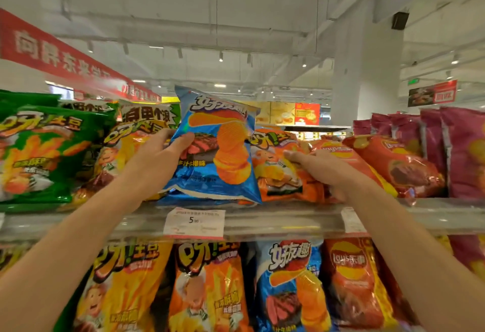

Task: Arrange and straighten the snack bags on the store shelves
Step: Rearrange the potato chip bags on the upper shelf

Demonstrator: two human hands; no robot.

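A blue chip bag (223, 147) stands upright on the top shelf (275, 217), tilted a little to the left. My left hand (154, 158) grips its left edge, thumb across the front. To its right an orange snack bag (278, 171) leans back, and my right hand (325, 168) holds its right side between it and a red Lay's bag (349, 155). Left of the blue bag sits a yellow snack bag (126, 137), partly hidden by my left hand.
Green bags (39, 153) fill the shelf's left end, another red bag (399, 166) and purple bags (462, 147) the right. A price tag (194, 222) hangs on the shelf rail. The lower shelf holds yellow (123, 287), orange, blue (291, 287) and red bags.
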